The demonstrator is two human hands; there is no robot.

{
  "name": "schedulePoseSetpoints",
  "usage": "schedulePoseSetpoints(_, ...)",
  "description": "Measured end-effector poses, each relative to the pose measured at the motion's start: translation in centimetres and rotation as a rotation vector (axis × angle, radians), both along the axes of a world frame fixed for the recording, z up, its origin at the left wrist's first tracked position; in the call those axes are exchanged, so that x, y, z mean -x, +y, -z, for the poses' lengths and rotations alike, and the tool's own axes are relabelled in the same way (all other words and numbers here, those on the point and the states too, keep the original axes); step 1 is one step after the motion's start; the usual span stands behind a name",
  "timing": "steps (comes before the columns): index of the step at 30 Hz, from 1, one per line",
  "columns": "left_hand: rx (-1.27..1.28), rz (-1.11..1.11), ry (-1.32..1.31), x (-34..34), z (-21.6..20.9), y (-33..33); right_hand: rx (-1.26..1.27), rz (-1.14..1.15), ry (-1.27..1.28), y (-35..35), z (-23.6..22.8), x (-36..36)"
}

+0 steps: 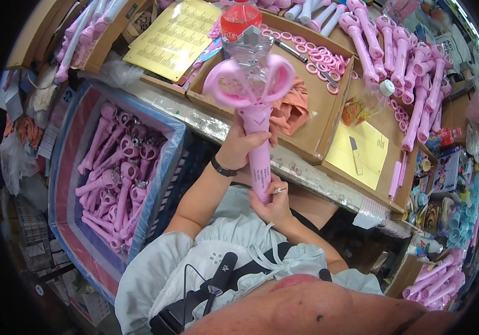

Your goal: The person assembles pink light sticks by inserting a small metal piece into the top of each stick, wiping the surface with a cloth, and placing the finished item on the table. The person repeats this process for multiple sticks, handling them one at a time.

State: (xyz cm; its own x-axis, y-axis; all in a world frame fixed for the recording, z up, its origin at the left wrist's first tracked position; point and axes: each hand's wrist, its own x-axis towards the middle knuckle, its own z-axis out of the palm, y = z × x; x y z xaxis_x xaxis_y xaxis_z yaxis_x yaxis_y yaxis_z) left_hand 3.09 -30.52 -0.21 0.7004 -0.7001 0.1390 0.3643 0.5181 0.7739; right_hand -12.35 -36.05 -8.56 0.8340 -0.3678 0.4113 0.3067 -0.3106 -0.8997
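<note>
A pink toy wand (260, 162) stands out in front of my chest, with a heart- or wing-shaped pink frame and a clear, crown-like piece at its head. My left hand (238, 144) is wrapped round the upper handle, just below the head. At the handle's lower end, my right hand (272, 210) is closed with its fingers against the wand. A small whitish, thin piece (278, 191) pokes out between those fingers; its kind is too small to tell. Behind the wand lies a crumpled orange cloth (291, 109) in a cardboard tray.
To my left, a lined crate (177, 146) holds many pink wands. Cardboard trays (329, 146) on the bench carry pink rings (323, 60), a marker (290, 50) and a yellow sheet (358, 153). A red-liquid bottle (241, 23) stands behind the wand; more wands (401, 56) pile up at far right.
</note>
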Motion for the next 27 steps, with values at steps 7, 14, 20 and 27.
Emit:
schedulePoseSetpoints(7, 0.129, -0.009, -0.004, -1.2, 0.5, 0.2, 0.029, -0.040, 0.004, 0.2, -0.2, 0.3)
schedulePoseSetpoints(14, -0.068, -0.373, 0.087, -4.1, -1.0, -0.4, 0.165, 0.152, -0.088, -6.2, -4.9, -0.4)
schedulePoseSetpoints(20, -0.008, -0.349, 0.088, -4.9, -1.8, 0.8, 0.702, 0.666, 0.347, -15.7, -9.1, 0.1)
schedulePoseSetpoints(27, 0.052, -0.447, 0.107, -4.1, -3.2, -0.2, -0.045, 0.050, 0.333, -8.5, -7.9, 1.1)
